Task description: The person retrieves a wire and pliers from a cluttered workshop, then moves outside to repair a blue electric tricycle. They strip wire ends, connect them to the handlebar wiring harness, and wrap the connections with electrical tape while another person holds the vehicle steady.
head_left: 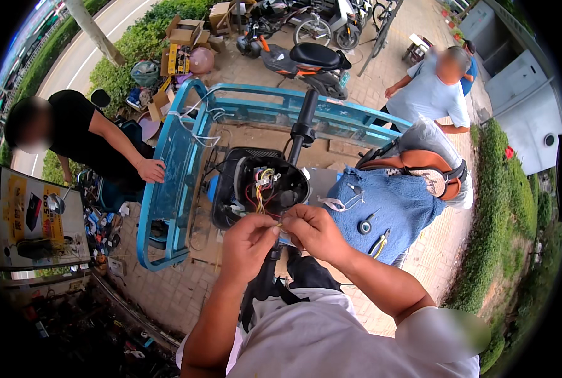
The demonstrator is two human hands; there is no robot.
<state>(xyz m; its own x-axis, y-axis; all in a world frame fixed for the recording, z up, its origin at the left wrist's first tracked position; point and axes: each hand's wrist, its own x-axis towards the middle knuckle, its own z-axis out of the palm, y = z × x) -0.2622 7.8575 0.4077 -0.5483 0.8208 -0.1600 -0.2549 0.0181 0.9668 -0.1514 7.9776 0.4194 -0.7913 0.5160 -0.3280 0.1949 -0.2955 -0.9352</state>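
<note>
My left hand point(250, 244) and my right hand point(315, 232) meet at the near edge of an opened black handlebar housing point(225, 188). Both are closed in a fingertip pinch on what looks like a thin yellowish wire; its ends are mostly hidden by my fingers. Inside the housing, a bundle of coloured wires point(259, 200) with white connectors point(268, 177) lies exposed, some strands running down toward my hands. To the right, a blue cloth point(382, 205) carries yellow-handled pliers point(379, 244), a small round dark tool point(365, 227) and a white strap or cord point(335, 204).
A blue metal cargo frame point(167, 189) surrounds the wooden bed ahead. A black handlebar grip point(307, 107) sticks up beyond the housing. One person point(117, 135) rests a hand on the frame at left; another point(429, 94) stands at right. Scooters point(306, 63) and cardboard boxes point(185, 31) are farther off.
</note>
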